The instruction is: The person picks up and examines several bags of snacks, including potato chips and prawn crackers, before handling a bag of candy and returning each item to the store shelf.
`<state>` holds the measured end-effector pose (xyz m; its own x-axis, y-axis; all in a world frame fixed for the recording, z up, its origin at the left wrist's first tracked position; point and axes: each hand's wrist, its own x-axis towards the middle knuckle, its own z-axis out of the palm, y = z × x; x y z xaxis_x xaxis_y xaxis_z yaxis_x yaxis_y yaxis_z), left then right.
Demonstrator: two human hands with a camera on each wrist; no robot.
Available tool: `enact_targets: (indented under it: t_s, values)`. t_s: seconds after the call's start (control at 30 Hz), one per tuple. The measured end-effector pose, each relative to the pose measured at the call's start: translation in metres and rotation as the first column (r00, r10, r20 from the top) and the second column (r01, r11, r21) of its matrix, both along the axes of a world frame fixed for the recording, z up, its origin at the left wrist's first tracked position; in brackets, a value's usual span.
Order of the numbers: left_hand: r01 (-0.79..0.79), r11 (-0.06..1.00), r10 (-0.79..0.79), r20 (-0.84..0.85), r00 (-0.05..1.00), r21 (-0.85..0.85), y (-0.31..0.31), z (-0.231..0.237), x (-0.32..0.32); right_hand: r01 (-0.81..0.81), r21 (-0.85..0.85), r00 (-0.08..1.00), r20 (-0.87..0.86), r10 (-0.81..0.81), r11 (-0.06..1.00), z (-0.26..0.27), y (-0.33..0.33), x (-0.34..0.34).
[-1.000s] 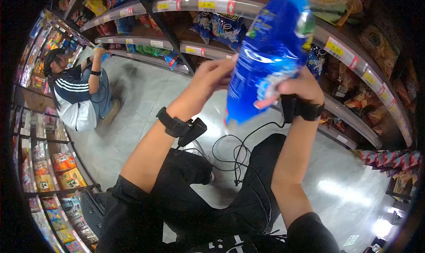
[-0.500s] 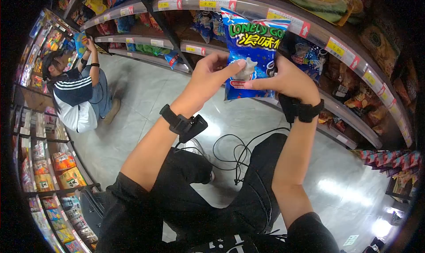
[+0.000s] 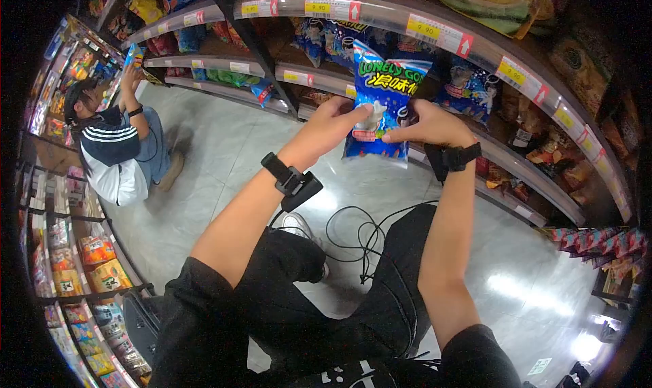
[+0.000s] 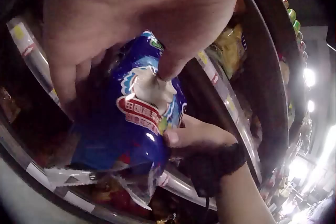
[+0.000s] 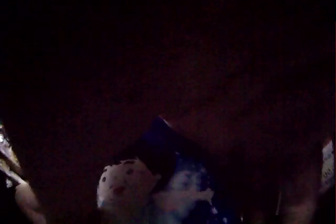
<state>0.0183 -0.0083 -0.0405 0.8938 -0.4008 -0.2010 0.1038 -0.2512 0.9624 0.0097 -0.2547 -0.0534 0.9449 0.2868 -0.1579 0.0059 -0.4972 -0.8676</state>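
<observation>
A blue snack bag (image 3: 384,106) with green and yellow lettering is held upright between both hands in the head view. The left hand (image 3: 331,126) grips its left side with the thumb across the front. On the other side the right hand (image 3: 438,124) grips the bag, thumb on the lower front; its other fingers are hidden behind. In the left wrist view the bag (image 4: 142,108) lies under the left hand (image 4: 131,14), and the right hand (image 4: 202,134) pinches its far edge. The right wrist view is very dark, showing part of the bag (image 5: 178,182).
Curved shelves with price labels (image 3: 424,29) and snack bags (image 3: 468,89) stand in front. A person (image 3: 112,140) squats at the left, holding a blue packet (image 3: 134,55). More shelves (image 3: 81,218) line the left side. Black cables (image 3: 363,245) lie on the floor (image 3: 224,164) between the legs.
The bag has turned from a blurred, tilted view to its lettered front facing the camera, and sits slightly lower. The squatting person has raised a packet.
</observation>
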Motion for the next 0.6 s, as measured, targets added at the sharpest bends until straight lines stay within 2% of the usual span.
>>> enact_targets:
  t_s: [0.1, 0.13, 0.17, 0.23, 0.27, 0.37, 0.4, 0.5, 0.53, 0.6]
  values:
    - [0.010, 0.997, -0.018, 0.098, 0.995, 0.080, -0.006, -0.002, 0.005, 0.122, 0.178, 0.991, 0.036, -0.130, 0.976, -0.001, -0.005, 0.009]
    - [0.025, 0.999, -0.028, 0.107, 0.994, 0.033, -0.010, -0.001, 0.003, 0.237, 0.149, 0.962, 0.101, -0.253, 0.960, 0.000, -0.006, 0.011]
    - [0.012, 0.998, -0.024, 0.188, 0.982, 0.064, -0.014, -0.010, 0.005, 0.351, 0.128, 0.914, 0.169, -0.369, 0.928, 0.002, -0.007, 0.014]
    - [-0.018, 0.992, -0.027, 0.350, 0.936, 0.126, -0.027, -0.008, 0.004, 0.435, 0.142, 0.856, 0.242, -0.457, 0.889, 0.002, -0.009, 0.022]
    - [0.012, 0.996, -0.039, 0.317, 0.947, 0.087, -0.030, -0.007, 0.001, 0.473, 0.154, 0.822, 0.278, -0.498, 0.867, 0.001, -0.010, 0.025]
    - [-0.029, 0.994, -0.012, 0.365, 0.931, 0.108, -0.043, -0.021, 0.009, 0.663, -0.007, 0.725, 0.258, -0.639, 0.749, 0.008, 0.004, 0.026]
    - [-0.005, 0.996, -0.025, 0.336, 0.941, 0.088, -0.047, -0.024, 0.011, 0.679, 0.064, 0.628, 0.467, -0.623, 0.732, -0.017, 0.004, 0.039]
    - [0.053, 0.998, -0.063, 0.276, 0.959, 0.045, -0.055, -0.028, 0.013, 0.739, 0.027, 0.542, 0.569, -0.618, 0.673, -0.030, 0.022, 0.040]
    - [0.061, 0.997, -0.071, 0.276, 0.958, 0.043, -0.057, -0.028, 0.012, 0.725, 0.120, 0.474, 0.627, -0.618, 0.678, -0.036, 0.027, 0.041]
    - [0.073, 0.997, -0.081, 0.278, 0.957, 0.039, -0.058, -0.032, 0.012, 0.716, 0.122, 0.425, 0.705, -0.568, 0.687, -0.049, 0.030, 0.045]
